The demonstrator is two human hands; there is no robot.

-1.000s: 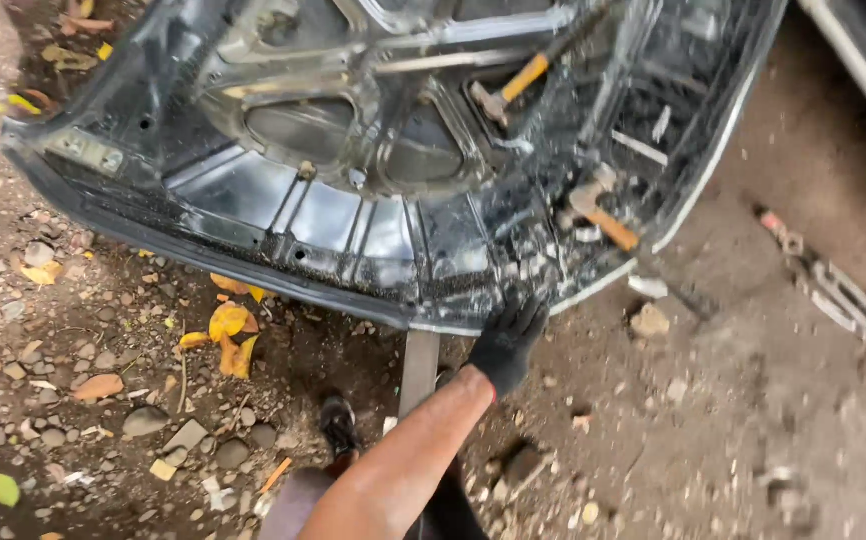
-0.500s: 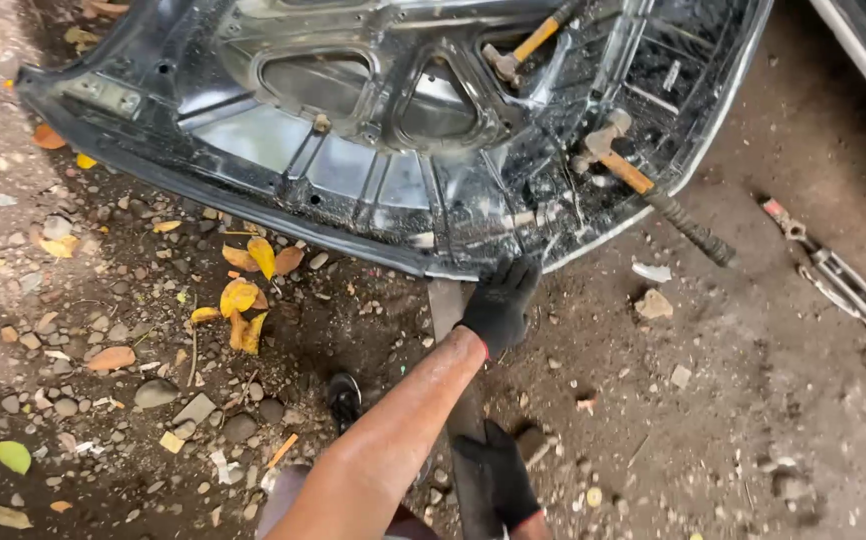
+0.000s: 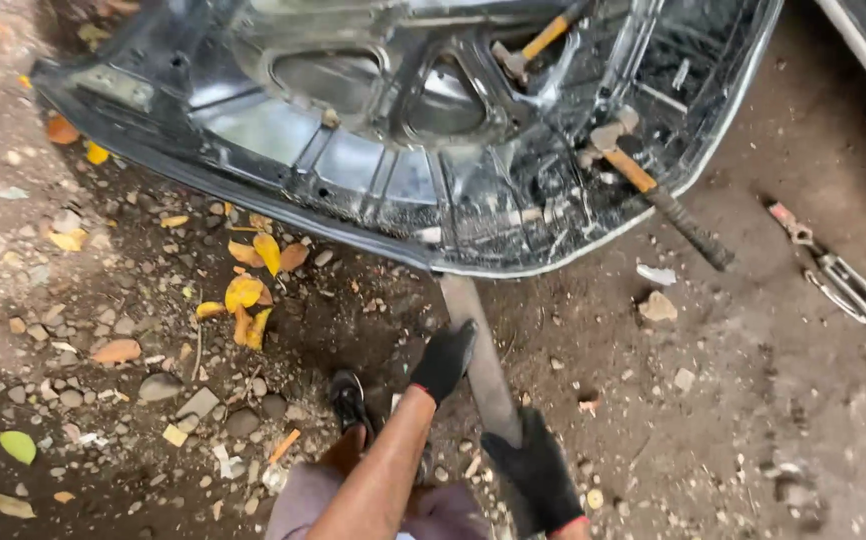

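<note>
My right hand [image 3: 538, 470] is clamped on the near end of a flat metal bar [image 3: 478, 350]; my left hand [image 3: 445, 358] rests beside it, fingers loosely curled; the bar's far end lies under the car panel [image 3: 353, 170].

We see two wooden-handled hammers [image 3: 643, 185] [image 3: 533, 45], yellow fallen leaves [image 3: 248, 290], a pale stone [image 3: 658, 307] and a metal turnbuckle [image 3: 843, 285] on dirt.

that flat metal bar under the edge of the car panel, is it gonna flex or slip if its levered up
The flat metal bar looks thick and rigid, so it probably would not flex much. Its tip sits under the dark car panel, whose smooth painted rim may let it skid. Both gloved hands, left and right, are on it, which suggests it is fairly heavy.
</note>
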